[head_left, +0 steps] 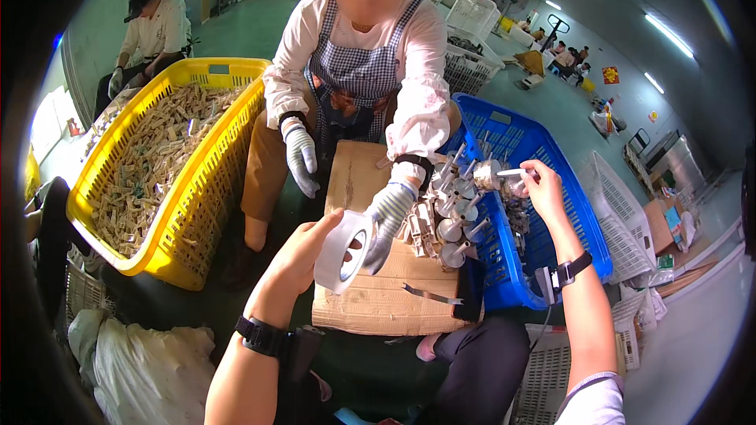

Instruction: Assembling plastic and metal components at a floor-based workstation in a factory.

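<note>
Yellow crate (189, 228) 9 o'clock; blue crate (505, 279) 3 o'clock, partly behind right forearm (583, 307). Left hand (305, 250) grips white tape roll (332, 250), 7 o'clock off centre; right hand (545, 189) pinches white-stemmed part (510, 173), 3 o'clock, near end hidden. Red wall poster (610, 75), 2 o'clock: unreadable.

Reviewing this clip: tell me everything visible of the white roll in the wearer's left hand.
The roll is a wide, smooth white ring, like tape, with a round open core; its material looks like plastic or paper. It is held tilted above the cardboard, its open end facing right. The left hand grips its upper left side. A co-worker's gloved hand is at its right edge; whether they touch is unclear. No loose end can be made out.
</note>
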Available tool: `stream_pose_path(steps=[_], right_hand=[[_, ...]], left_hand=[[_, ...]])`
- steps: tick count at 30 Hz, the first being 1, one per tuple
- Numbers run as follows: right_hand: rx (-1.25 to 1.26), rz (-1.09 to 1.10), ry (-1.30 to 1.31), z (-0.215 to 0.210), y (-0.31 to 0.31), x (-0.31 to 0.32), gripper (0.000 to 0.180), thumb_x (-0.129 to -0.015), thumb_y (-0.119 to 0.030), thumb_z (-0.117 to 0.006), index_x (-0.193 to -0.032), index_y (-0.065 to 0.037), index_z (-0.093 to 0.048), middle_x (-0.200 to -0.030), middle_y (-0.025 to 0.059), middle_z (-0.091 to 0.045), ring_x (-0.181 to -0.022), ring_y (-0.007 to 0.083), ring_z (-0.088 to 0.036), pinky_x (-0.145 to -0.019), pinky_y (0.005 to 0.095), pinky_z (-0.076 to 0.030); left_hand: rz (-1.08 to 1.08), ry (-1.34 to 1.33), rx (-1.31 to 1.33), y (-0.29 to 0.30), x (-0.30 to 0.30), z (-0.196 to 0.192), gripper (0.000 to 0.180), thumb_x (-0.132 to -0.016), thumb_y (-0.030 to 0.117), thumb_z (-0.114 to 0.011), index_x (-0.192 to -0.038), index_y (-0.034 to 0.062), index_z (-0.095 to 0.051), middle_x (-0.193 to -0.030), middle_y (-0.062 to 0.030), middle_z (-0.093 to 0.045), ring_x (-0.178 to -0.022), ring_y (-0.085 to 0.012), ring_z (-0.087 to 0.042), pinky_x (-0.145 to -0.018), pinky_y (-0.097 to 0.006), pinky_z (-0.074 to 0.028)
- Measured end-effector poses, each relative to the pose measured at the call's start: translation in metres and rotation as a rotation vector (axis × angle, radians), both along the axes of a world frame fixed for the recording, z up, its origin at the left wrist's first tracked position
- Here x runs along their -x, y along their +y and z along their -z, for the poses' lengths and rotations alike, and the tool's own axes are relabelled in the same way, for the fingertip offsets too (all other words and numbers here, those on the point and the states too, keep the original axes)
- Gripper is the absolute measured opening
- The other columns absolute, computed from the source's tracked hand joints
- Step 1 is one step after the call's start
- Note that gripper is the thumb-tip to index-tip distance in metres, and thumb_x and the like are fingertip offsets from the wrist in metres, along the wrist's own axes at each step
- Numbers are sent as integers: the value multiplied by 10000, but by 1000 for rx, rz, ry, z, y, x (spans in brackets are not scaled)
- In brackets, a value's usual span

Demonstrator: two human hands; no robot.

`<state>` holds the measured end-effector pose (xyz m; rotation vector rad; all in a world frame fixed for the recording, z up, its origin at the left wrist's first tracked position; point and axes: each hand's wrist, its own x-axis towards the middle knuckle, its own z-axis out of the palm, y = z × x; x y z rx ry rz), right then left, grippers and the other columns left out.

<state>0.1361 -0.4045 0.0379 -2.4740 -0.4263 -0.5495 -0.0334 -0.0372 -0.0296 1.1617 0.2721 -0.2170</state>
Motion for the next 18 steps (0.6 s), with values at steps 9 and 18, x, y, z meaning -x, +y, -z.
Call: stream_pose_path(steps=[9, 18], right_hand=[[317, -58, -162, -110, -15, -27, 149, -762, -5, -556, -905, -12, -599, -690, 118, -603, -518, 153, -587, -496, 284, -467], [439, -33, -54, -133, 39, -84, 122, -733, -40, -599, -854, -24, -611, -777, 163, -619, -725, 272, -618, -643, 353, -475]], left_hand=[[50, 46, 44, -5, -3, 10, 427, -864, 375, -513, -957, -38, -568, -770, -74, -608, -650, -139, -582, -579, -271, -483], [-158, -248, 45, -12, -39, 16, 392, -901, 375, -467, -933, -1, -574, -813, -37, -606, -696, -84, -549, -628, -209, -428]])
